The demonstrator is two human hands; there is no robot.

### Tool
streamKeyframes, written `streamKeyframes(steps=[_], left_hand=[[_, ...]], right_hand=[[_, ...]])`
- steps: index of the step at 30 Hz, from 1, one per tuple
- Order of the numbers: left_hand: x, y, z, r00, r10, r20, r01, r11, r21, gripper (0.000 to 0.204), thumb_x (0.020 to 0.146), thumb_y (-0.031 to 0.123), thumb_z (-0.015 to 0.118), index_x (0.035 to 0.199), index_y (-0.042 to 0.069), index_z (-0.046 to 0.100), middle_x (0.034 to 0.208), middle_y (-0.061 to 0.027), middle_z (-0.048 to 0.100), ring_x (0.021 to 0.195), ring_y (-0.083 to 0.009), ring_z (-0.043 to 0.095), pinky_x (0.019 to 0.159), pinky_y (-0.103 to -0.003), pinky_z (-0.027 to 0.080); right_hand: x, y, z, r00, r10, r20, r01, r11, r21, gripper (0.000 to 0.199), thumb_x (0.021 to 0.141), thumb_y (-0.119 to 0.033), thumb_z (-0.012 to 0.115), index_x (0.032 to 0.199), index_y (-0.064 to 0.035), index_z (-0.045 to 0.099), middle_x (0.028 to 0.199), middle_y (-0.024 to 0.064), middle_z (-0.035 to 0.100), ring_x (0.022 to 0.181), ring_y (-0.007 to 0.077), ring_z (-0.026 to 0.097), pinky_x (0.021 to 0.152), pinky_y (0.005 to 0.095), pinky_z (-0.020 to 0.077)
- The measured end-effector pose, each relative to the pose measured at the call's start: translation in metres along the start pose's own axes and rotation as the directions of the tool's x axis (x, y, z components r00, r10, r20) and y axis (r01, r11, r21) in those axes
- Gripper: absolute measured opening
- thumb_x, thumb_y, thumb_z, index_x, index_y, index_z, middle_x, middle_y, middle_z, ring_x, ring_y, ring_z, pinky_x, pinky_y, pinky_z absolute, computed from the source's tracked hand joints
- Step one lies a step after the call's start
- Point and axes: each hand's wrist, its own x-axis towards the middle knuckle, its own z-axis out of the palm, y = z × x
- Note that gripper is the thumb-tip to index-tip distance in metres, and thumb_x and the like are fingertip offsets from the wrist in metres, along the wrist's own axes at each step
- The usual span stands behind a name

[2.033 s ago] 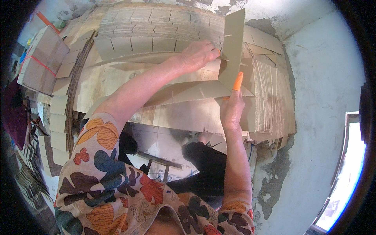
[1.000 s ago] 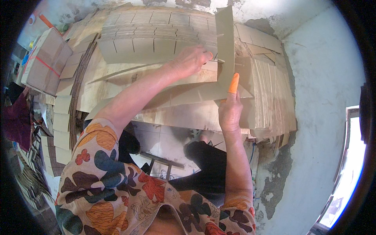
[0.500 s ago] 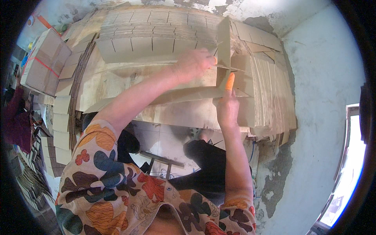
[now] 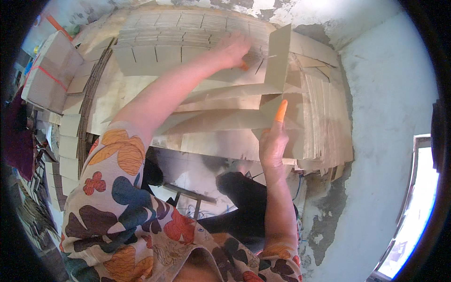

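Observation:
My right hand [image 4: 274, 143] grips the near strip of a partly joined cardboard divider [image 4: 225, 120]. Its index finger, in an orange finger cover [image 4: 281, 111], points up along the crossing pieces. Two long strips run leftward from there, and a tall cardboard piece [image 4: 279, 58] stands across them. At the back, my left hand [image 4: 234, 48] bends over the right end of a row of slotted cardboard strips [image 4: 157, 58]. Orange shows at its thumb tip. The other fingertips are blurred against the strips, so whether they pinch one is unclear.
Stacked cardboard pieces [image 4: 324, 122] line the table's right side, beside a peeling wall [image 4: 385, 94]. More stacks [image 4: 73, 127] stand at the left, near a taped carton [image 4: 49, 73]. Below the wooden table [image 4: 206, 143] are my legs and a metal stand [image 4: 190, 192].
My left hand has left the divider's crossing and moved up and back to the row of strips. My right hand has come slightly nearer; the tall piece now leans more rightward.

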Motion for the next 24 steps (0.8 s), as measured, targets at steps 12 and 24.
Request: streamKeyframes(steps=[12,24], left_hand=[[0.000,-0.006,0.027,0.997,0.074,-0.011,-0.074,0.997,0.028,0.017,0.078,0.004,0.050,0.092,0.003,0.059,0.096,-0.0141,0.061,0.099,-0.0296,0.054,0.083,-0.043,0.045],[-0.006,-0.003,0.007,0.974,0.108,-0.201,-0.123,0.991,-0.060,0.013,0.071,0.006,0.061,0.082,0.008,0.055,0.074,-0.0093,0.059,0.083,-0.0285,0.058,0.066,-0.042,0.049]], right_hand=[[-0.002,-0.004,-0.003,0.999,-0.036,-0.017,0.036,0.999,0.001,0.088,0.068,0.015,0.047,0.145,-0.0133,0.015,0.101,0.0222,0.059,0.081,0.0358,0.062,0.069,0.0371,0.0511],[-0.005,-0.009,-0.007,0.999,-0.021,0.036,0.021,1.000,0.006,0.089,0.068,0.016,0.046,0.146,-0.0149,0.015,0.094,0.0204,0.059,0.077,0.0326,0.061,0.068,0.0371,0.0506]])
